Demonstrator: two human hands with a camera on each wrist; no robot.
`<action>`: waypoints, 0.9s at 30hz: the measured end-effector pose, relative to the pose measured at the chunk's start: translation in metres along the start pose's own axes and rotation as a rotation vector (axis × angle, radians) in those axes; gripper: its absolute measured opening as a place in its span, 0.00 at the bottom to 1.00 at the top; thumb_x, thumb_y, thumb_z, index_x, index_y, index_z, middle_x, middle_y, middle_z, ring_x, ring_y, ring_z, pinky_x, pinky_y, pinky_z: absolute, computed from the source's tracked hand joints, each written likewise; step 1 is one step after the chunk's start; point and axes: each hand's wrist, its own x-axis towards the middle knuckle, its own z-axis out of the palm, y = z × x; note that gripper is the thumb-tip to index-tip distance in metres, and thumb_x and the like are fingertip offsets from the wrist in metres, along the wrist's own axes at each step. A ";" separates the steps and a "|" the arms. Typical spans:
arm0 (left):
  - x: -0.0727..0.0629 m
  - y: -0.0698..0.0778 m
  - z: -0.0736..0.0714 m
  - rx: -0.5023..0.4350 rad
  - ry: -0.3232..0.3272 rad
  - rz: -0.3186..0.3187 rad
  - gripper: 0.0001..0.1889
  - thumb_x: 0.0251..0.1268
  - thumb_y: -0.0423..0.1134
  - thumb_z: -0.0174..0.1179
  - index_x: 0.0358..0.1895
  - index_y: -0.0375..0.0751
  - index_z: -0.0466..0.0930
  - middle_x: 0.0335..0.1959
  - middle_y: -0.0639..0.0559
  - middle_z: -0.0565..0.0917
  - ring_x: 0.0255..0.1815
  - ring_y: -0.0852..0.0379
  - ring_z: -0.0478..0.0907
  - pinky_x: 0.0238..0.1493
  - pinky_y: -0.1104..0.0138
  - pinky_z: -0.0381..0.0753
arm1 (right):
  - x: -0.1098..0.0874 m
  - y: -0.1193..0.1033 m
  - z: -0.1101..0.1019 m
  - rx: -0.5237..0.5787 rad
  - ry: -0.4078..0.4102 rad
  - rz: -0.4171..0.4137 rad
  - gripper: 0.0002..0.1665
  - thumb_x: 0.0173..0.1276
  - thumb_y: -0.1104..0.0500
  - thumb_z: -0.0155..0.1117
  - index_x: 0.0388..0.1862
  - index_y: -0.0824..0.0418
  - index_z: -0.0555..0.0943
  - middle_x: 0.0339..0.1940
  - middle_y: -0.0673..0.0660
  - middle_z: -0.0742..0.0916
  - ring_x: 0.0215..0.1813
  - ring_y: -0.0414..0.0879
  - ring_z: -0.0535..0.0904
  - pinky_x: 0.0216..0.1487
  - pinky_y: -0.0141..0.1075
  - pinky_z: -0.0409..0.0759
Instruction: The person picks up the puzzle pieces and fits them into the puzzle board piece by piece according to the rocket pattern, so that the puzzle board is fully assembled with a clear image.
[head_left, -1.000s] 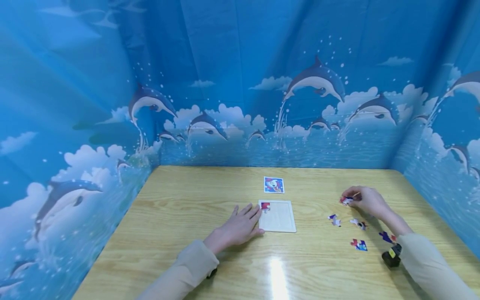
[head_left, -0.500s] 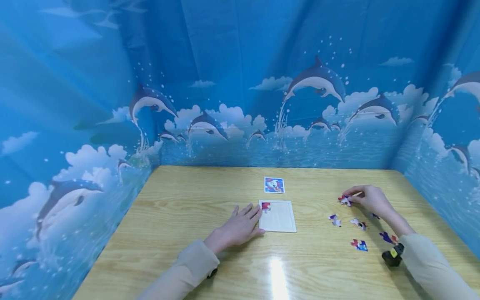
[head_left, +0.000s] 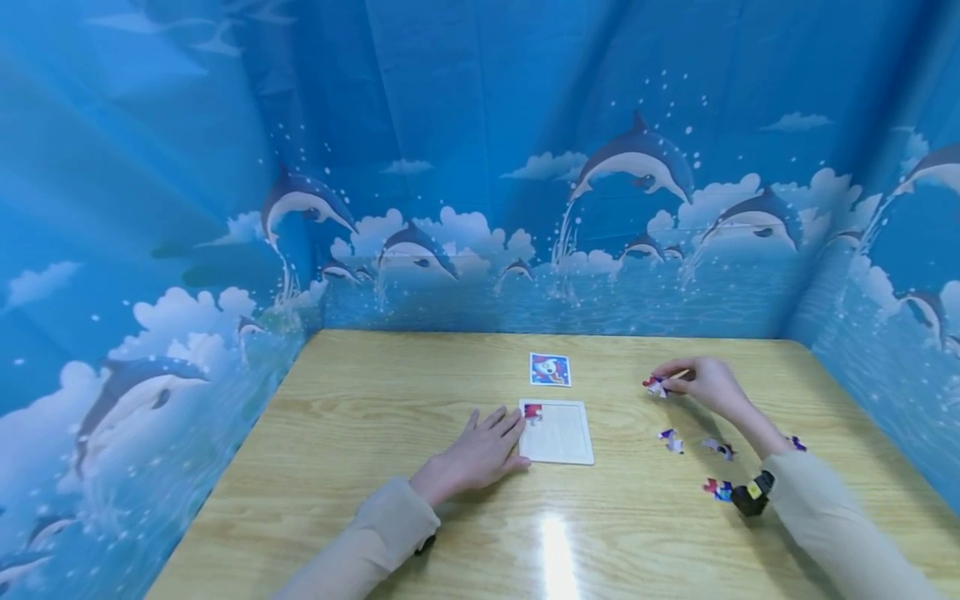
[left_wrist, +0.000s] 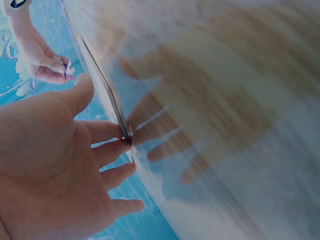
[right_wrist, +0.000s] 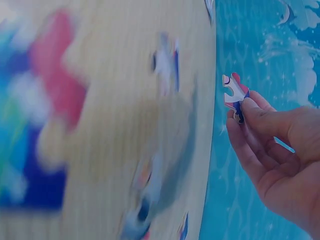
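My right hand (head_left: 708,385) pinches a jigsaw puzzle piece (head_left: 655,386) between thumb and fingers, raised over the table; the right wrist view shows the piece (right_wrist: 236,93) in red, white and dark blue. My left hand (head_left: 480,452) lies with straight, spread fingers at the left edge of the white puzzle tray (head_left: 558,435). In the left wrist view, the fingertips of that hand (left_wrist: 65,165) touch the tray's edge (left_wrist: 107,90). One red and white piece (head_left: 532,412) sits in the tray's upper left corner.
A small picture card (head_left: 550,369) with a white character lies behind the tray. Several loose pieces lie on the right, among them a purple and grey one (head_left: 671,441) and a red and blue one (head_left: 713,488). Blue dolphin curtains (head_left: 450,167) border the wooden table (head_left: 360,400).
My right hand has lifted the puzzle piece and carried it leftward and slightly away from me, toward the card's side. The left hand stays at the tray.
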 end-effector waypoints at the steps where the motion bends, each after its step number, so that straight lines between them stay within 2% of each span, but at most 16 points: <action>1: 0.000 0.000 0.000 0.001 0.000 0.000 0.38 0.79 0.61 0.44 0.81 0.42 0.52 0.83 0.50 0.52 0.83 0.46 0.48 0.80 0.42 0.46 | 0.003 -0.004 0.002 0.012 -0.002 -0.004 0.13 0.70 0.66 0.67 0.51 0.68 0.86 0.46 0.68 0.89 0.37 0.52 0.88 0.33 0.41 0.87; 10: 0.002 0.000 0.001 0.010 -0.002 -0.005 0.38 0.79 0.62 0.43 0.81 0.43 0.52 0.83 0.51 0.52 0.83 0.47 0.47 0.80 0.42 0.47 | 0.021 -0.033 0.021 0.107 -0.040 -0.016 0.13 0.71 0.67 0.65 0.53 0.68 0.85 0.48 0.68 0.88 0.41 0.57 0.88 0.42 0.48 0.88; 14: 0.002 0.000 0.000 0.018 -0.003 -0.007 0.38 0.79 0.62 0.44 0.81 0.43 0.53 0.83 0.51 0.52 0.83 0.47 0.48 0.80 0.42 0.47 | 0.027 -0.045 0.029 0.124 -0.055 -0.026 0.13 0.71 0.67 0.65 0.53 0.67 0.86 0.48 0.67 0.88 0.41 0.58 0.88 0.42 0.49 0.88; 19: 0.001 0.002 -0.002 0.015 -0.007 -0.010 0.38 0.78 0.61 0.44 0.81 0.43 0.53 0.83 0.50 0.53 0.83 0.47 0.48 0.80 0.42 0.47 | 0.034 -0.058 0.043 0.110 -0.060 -0.038 0.11 0.71 0.67 0.66 0.50 0.65 0.87 0.46 0.64 0.89 0.39 0.53 0.87 0.40 0.47 0.88; 27: 0.001 0.002 -0.003 0.012 -0.015 -0.019 0.38 0.78 0.62 0.44 0.81 0.43 0.53 0.83 0.51 0.53 0.83 0.47 0.48 0.80 0.42 0.47 | 0.040 -0.075 0.068 0.092 -0.075 -0.143 0.09 0.66 0.66 0.70 0.45 0.65 0.89 0.40 0.61 0.91 0.36 0.51 0.87 0.36 0.38 0.85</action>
